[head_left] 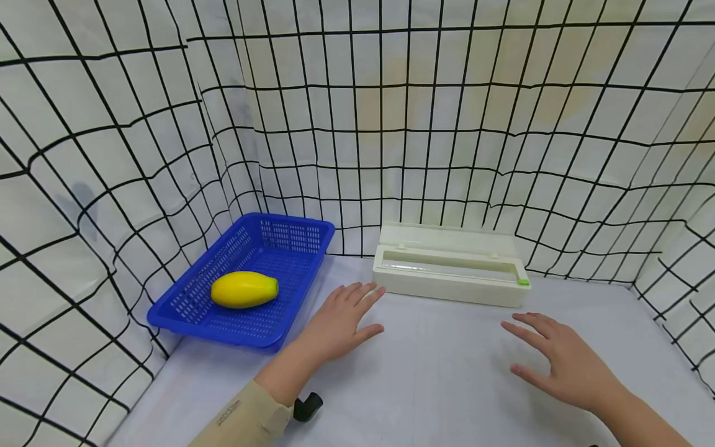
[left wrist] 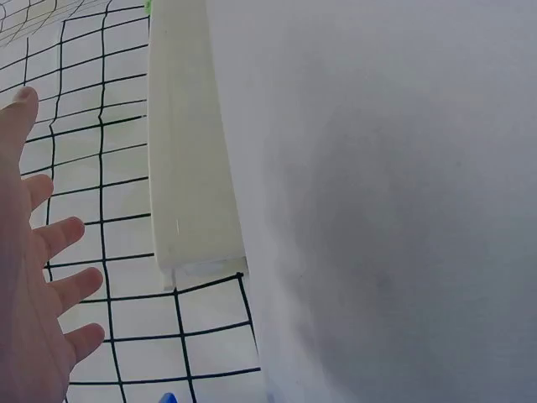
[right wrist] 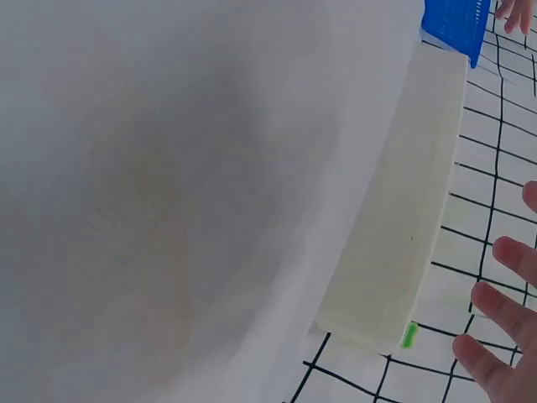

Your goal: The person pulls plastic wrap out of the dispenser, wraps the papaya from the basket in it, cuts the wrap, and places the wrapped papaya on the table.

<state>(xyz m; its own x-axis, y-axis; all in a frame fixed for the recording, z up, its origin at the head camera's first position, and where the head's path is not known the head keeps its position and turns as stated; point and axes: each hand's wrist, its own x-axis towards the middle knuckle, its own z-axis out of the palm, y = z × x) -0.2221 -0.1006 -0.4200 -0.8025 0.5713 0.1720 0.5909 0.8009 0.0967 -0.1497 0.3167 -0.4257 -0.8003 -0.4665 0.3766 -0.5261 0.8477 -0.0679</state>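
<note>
The left hand (head_left: pixel 343 323) is released, its fingers stretched out and its palm turned down, holding nothing; it hangs over the surface (head_left: pixel 424 385) between a blue basket (head_left: pixel 293 220) and a long white box (head_left: pixel 447 290), its fingertips close to the box's front left corner, though whether they touch it I cannot tell; the right hand (head_left: pixel 564 360) is likewise released, its fingers extended and apart from the thumb, over the right part of the surface and near the box's front right corner.

The box lies lengthwise at the middle of the surface's back edge; its lid (head_left: pixel 447 239) is tipped back towards a black wire grid (head_left: pixel 382 130), a clear glossy strip (head_left: pixel 447 268) shows inside, and a bright green tab (head_left: pixel 523 282) sits at its right end; the basket fills the surface's back left corner, running along the left edge, and in it a yellow papaya-shaped fruit (head_left: pixel 242 290) lies on its side, greenish tip to the right; a beige sleeve (head_left: pixel 240 416) covers the left forearm, with a small dark piece (head_left: pixel 308 407) just beside its cuff, towards the surface's front edge.
</note>
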